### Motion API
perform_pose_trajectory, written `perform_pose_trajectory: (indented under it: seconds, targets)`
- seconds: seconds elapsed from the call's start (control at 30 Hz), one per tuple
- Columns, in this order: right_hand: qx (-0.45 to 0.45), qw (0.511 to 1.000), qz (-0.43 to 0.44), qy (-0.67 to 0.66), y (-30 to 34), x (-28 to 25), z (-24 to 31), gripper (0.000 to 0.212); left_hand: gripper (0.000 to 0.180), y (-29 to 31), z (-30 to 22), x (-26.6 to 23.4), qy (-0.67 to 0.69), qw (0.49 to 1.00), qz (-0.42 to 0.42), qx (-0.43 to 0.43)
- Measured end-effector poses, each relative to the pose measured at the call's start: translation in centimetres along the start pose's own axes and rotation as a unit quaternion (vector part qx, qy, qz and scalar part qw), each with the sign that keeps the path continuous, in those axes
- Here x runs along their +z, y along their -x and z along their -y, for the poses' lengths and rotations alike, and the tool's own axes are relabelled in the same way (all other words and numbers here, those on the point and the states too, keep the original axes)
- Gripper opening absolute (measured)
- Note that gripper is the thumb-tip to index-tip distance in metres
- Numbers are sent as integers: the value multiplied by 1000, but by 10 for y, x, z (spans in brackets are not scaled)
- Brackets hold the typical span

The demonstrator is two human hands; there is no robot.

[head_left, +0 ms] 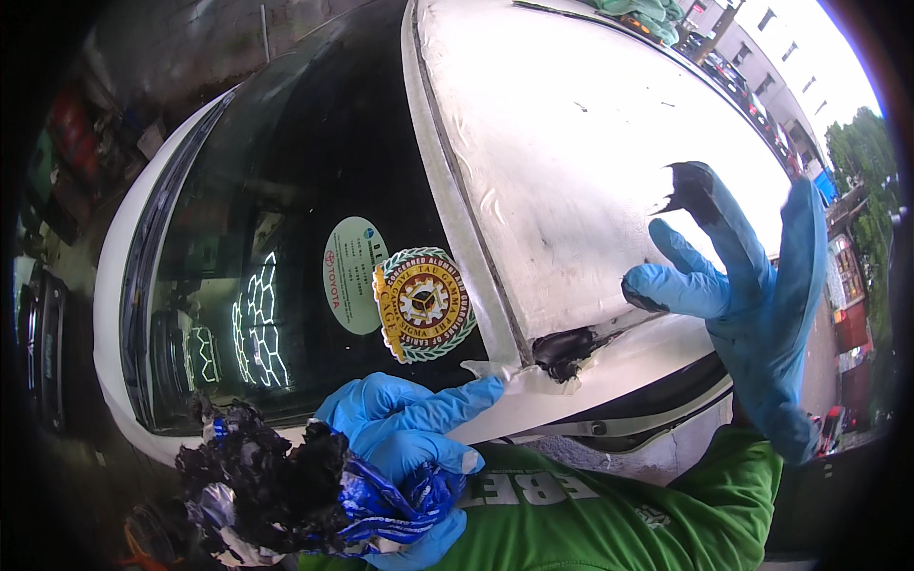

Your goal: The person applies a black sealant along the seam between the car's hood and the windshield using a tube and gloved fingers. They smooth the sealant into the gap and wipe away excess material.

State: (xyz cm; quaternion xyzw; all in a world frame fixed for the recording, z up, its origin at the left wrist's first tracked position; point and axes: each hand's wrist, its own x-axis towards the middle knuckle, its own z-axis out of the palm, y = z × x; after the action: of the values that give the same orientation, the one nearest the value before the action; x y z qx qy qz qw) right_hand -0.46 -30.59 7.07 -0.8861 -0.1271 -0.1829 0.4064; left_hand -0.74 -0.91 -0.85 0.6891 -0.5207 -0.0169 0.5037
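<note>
My left hand [405, 419], in a blue glove, grips a crumpled blue plastic wrapper [392, 500]. A lumpy mass of black sticky paste [267, 476] bulges from the wrapper. The index finger stretches out to the corner where windshield and roof meet. My right hand [752, 295], also gloved in blue, hovers over the white car roof [590, 152] with its fingers spread. Black paste coats its thumb and one fingertip, where thin strands stick out. Between the hands, a glossy black patch of paste [564, 354] sits on the roof corner, with peeling, torn edges around it.
The dark windshield [295, 181] carries a round crest sticker [426, 305] and a pale oval sticker [352, 276]. Below the roof edge runs the dark door opening [638, 400]. Green cloth [652, 17] lies at the far roof edge. Buildings and trees stand at right.
</note>
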Motion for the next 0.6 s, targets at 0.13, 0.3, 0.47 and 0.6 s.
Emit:
perform_pose_trajectory:
  seconds: [0.13,0.3,0.47,0.6]
  targets:
    - [-44,998,26,26,-15,13,-9,75,53,4,25,9,-6,1000,-15,-13]
    - [-164,984,40,59,-18,14,1,81,50,6,21,10,-5,1000,-21,-20]
    - [-213,973,49,71,-18,17,-15,89,48,6,36,14,15,999,-20,-44]
    - [-248,966,40,63,-12,11,-9,95,46,8,29,11,8,999,-23,-43]
